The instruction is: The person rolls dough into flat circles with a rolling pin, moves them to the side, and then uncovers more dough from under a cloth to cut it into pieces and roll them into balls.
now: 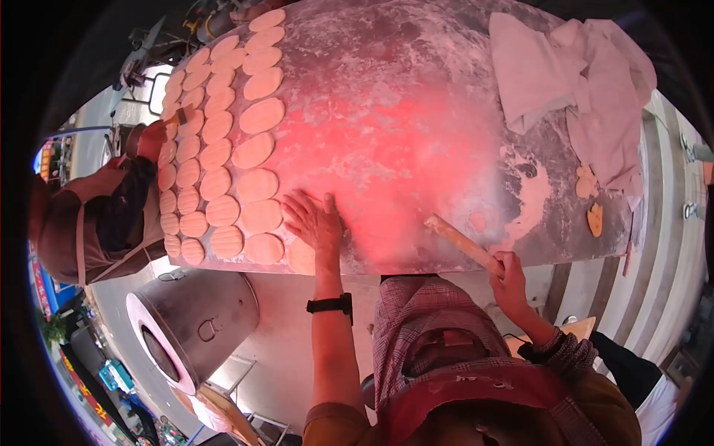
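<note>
while the left hand is laid flat on the floured table, its fingers are spread and released, so that nothing is gripped; they are pressed on, or just at the edge of, the nearest dough discs, which are set out in close rows running away from the fingertips toward the far edge. one more disc is seen just under the heel of that hand, at the table's near rim. the right hand is clenched about the near end of a wooden rolling pin, whose other end is rested on the table, well apart from the left hand's fingers. beyond the pin's tip a smear of flour and small dough scraps are seen, and farther still a crumpled cloth is heaped. a watch is worn on the left wrist. another person is bent over at the far side of the disc rows, and a metal drum oven stands below the table, under the left forearm. it is judged that trouble could come from the crowding: the discs are laid touching or nearly so, and one pushed sideways by the flat palm could be stuck to or folded onto its neighbour. the disc at the rim could be nudged off the edge by the wrist. the pin, held only at one end, could be rolled or slipped on the loose flour.
</note>
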`<state>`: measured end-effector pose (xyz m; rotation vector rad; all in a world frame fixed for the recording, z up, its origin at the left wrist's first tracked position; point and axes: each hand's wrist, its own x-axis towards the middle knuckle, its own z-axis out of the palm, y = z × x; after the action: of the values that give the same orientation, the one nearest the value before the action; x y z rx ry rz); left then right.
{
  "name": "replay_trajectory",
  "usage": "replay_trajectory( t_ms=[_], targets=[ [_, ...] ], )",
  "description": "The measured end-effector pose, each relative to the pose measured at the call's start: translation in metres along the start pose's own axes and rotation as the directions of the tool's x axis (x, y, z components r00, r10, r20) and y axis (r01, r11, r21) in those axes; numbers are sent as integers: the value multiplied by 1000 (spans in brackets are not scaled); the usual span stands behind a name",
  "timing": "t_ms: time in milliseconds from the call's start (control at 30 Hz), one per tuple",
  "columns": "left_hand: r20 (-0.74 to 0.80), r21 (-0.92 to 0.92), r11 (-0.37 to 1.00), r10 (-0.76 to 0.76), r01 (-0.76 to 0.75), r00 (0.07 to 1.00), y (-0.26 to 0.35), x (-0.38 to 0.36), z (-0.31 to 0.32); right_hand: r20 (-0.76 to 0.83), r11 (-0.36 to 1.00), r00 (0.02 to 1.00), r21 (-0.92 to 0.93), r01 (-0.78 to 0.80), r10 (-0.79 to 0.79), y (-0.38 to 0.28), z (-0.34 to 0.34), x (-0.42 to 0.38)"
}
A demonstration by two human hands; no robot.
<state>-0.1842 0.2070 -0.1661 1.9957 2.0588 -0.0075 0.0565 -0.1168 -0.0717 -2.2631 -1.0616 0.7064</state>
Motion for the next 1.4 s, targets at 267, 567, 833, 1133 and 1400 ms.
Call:
replay_trajectory(
  t_ms=[267, 567, 833, 1133, 1400],
  targets=[
    [-79, -610, 679, 461, -408, 884, 104, -90, 25, -162, 950, 984, 290, 120, -75, -33, 46, 84],
    [-127, -83, 795, 589, -600, 798, 162, -81, 55, 90, 885, 895, -136, 446, -437, 94, -19, 82],
    [-155, -36, 812, 572, -583, 806, 167, -81, 55, -613, 976, 774, 214, -30, 158, 106, -72, 133],
    [-152, 15, 798, 597, -602, 787, 173, -77, 51, -759, 834, 581, -93, -544, 294, 149, -127, 176],
    [-121, -8, 821, 565, -570, 816, 176, -83, 44, -559, 923, 807, -179, -342, 191, 151, -142, 153]
  ],
)
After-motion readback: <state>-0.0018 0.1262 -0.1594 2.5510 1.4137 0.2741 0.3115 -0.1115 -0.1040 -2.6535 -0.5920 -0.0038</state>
